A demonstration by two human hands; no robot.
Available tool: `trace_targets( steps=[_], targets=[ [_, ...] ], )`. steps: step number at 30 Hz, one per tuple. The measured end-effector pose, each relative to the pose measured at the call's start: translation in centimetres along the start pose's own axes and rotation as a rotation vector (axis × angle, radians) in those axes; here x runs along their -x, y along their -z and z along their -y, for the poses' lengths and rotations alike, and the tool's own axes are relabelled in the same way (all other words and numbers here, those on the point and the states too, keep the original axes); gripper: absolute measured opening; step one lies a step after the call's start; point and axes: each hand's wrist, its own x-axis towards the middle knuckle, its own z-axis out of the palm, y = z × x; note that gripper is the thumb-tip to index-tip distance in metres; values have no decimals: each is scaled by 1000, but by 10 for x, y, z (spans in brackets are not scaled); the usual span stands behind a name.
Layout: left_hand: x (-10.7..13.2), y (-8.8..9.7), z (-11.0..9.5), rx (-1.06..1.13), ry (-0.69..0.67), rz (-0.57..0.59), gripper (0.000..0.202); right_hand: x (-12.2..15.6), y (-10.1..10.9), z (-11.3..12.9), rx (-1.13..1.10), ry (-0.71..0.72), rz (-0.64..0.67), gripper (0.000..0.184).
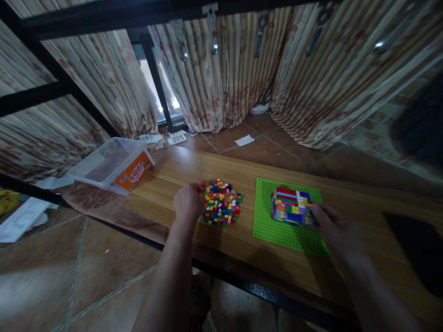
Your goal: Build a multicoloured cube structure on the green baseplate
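The person's left hand (188,201) is at the ten-o'clock edge of a pile of small multicoloured toy bricks (218,203). At the pile's three o'clock, a brick-built model (291,206) sits on a green studded baseplate (264,223), the right hand (332,225) at its three-o'clock side. In this dim blur, one cannot tell whether either hand grips anything.

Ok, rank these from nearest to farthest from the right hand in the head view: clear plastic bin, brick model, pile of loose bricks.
From the right hand:
1. Brick model, at its fingertips, over the green baseplate.
2. Pile of loose bricks, to its left, by the left hand.
3. Clear plastic bin, farthest left, beyond the left hand.
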Motion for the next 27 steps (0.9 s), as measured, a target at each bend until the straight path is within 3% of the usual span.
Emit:
trace_targets(
  steps=[17,23,27],
  targets=[
    [0,-9,-7,-5,-91,87,29,-3,1,-2,153,80,-18,39],
    [-5,-15,-4,-7,-150,54,25,-1,0,0,98,67,4,40],
    [-11,-12,-2,159,-132,6,23,-5,-2,-6,33,83,16,37]
  ],
)
